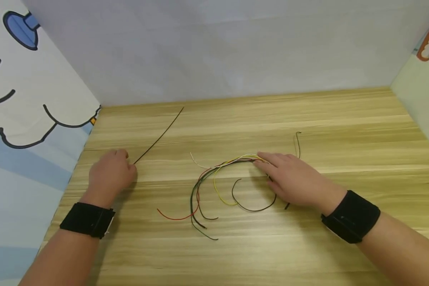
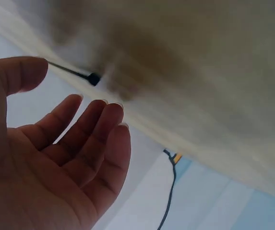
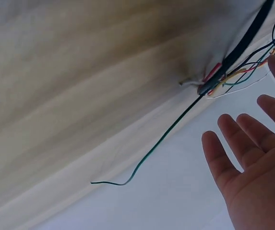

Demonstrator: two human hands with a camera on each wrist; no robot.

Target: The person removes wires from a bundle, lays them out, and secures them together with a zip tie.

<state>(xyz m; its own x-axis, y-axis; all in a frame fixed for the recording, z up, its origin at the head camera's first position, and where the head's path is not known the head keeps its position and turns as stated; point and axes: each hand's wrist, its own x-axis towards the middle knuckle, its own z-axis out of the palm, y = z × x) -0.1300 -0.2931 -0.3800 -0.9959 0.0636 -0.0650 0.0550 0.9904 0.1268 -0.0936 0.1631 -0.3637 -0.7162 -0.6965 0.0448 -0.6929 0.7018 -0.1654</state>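
Note:
A single black wire (image 1: 159,140) lies slanting on the tabletop at the left. By its near end is my left hand (image 1: 111,171); in the left wrist view a gap shows between thumb and fingers, near the wire's dark tip (image 2: 94,79). At centre lies a loose bundle with a red wire (image 1: 176,219), a yellow wire (image 1: 217,190), a green wire (image 1: 202,233) and several dark ones. My right hand (image 1: 293,176) rests over the bundle's right end, partly hiding it. In the right wrist view its fingers are loosely spread, beside a thick black cable piece (image 3: 240,52).
The wood-grain tabletop (image 1: 236,258) meets a pale back wall (image 1: 236,55). A cartoon-printed panel (image 1: 28,115) stands at the left, and a light panel (image 1: 420,95) at the right. Beyond my right hand, a thin dark green wire end (image 1: 298,143) sticks out.

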